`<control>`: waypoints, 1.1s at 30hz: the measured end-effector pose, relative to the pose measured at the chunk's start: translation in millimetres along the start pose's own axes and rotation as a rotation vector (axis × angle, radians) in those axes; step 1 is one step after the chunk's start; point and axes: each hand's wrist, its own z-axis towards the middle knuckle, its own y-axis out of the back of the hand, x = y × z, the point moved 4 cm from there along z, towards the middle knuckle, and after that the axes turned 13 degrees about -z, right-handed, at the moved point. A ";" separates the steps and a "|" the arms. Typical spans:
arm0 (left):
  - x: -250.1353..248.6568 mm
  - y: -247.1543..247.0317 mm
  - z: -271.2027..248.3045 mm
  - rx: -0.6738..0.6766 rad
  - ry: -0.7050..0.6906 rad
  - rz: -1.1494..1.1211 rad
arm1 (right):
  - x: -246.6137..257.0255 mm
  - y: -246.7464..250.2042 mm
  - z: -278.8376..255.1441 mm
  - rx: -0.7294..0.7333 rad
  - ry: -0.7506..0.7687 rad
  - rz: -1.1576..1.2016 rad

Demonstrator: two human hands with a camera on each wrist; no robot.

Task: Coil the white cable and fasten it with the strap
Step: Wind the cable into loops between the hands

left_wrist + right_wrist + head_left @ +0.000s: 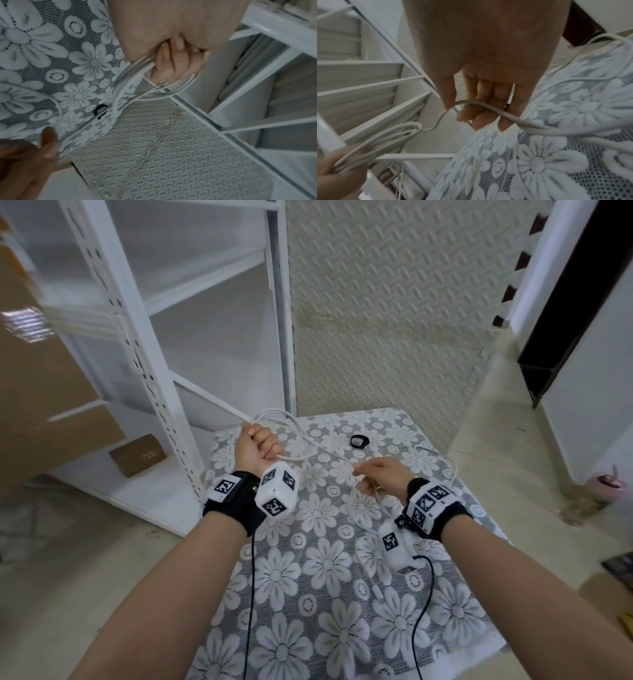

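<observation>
My left hand point(258, 445) is fisted around several loops of the white cable point(291, 426) above the table's far left corner; the left wrist view shows the loops point(130, 75) passing under the curled fingers point(173, 60). My right hand point(380, 477) holds a looser run of the same cable point(489, 108) between thumb and fingers, a little right of the coil. From there the cable trails across the cloth to its free end point(378, 590). The black strap point(359, 441) lies as a small ring on the cloth beyond both hands, also seen as strap point(101, 111).
The small table wears a grey cloth with white flowers point(308, 594). A white metal shelf rack point(154, 354) stands close on the left, with cardboard boxes point(41, 392). A textured floor mat point(394, 320) lies behind. A pink cup point(603, 484) sits on the floor at right.
</observation>
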 end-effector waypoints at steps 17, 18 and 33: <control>-3.6 8.0 -1.2 -0.107 -0.128 0.404 | 9.3 1.3 -18.3 -0.033 0.161 -0.170; -1.6 9.6 -0.2 -0.092 -0.122 0.436 | 10.9 -0.7 -18.3 0.010 0.162 -0.187; 11.8 18.0 12.5 -0.101 -0.009 0.361 | 28.7 -18.3 -20.1 0.180 0.207 -0.379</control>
